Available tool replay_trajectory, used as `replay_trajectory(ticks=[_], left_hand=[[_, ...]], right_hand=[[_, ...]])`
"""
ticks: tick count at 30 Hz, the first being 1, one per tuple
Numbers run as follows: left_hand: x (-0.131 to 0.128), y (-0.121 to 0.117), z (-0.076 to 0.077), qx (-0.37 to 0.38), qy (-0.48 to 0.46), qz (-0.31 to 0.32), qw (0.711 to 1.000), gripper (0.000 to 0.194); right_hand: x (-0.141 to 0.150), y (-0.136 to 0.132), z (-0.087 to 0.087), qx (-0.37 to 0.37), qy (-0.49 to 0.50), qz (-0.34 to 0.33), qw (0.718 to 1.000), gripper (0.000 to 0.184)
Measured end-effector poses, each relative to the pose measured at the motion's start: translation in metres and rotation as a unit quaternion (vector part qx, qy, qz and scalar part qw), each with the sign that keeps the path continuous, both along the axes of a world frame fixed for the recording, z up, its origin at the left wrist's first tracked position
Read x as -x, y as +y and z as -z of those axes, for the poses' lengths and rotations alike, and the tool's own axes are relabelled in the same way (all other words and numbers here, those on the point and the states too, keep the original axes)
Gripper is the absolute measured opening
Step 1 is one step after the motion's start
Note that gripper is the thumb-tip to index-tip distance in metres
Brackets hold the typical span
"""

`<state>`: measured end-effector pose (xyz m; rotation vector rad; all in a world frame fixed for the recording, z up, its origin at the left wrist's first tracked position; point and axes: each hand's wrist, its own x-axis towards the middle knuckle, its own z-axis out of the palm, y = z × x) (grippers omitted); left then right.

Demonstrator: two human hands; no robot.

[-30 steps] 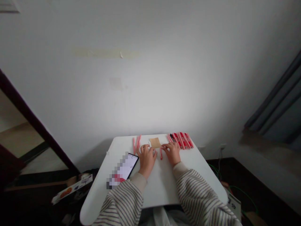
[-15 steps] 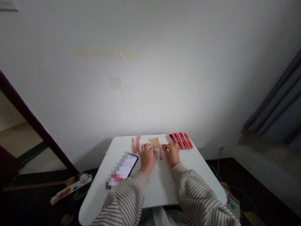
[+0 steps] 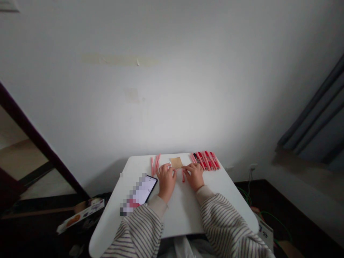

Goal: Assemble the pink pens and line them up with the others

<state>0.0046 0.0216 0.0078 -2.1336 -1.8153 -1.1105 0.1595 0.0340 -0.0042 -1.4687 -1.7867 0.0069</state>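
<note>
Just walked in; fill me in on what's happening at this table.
A person is working bare-handed at a small white table. The left hand and right hand are at the near edge of a brown square; their exact grip is unclear. One pink pen lies between them. More pens lie to the right, and a phone lies left of the left hand.

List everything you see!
Wall: one, greyish, back
Frame: one, dark, left
Curtain: one, grey, right
Boxes: at least two, whitish, low, both sides
Cable: uncounted, green, low right
Table: one, white, centre
Phone: one, dark-edged, table's left
Left pens: about three, pink, back left
Right pens: several, pink, red, black, back right
Lone pen: one, pinkish, table's middle
Flat square: one, brown, table's back
Left hand: one, bare, beside phone
Right hand: one, bare, beside lone pen
Sleeves: two, striped, bottom
</note>
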Motion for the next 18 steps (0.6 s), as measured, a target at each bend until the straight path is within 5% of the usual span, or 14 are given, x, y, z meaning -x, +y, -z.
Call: replay_trajectory(ticks=[18], left_hand=[[0.0023,-0.0059,-0.0036,-0.006,0.000,0.026,1.000,0.015]], right_hand=[[0.0026,-0.0019,-0.0013,0.000,-0.010,-0.029,1.000,0.022]])
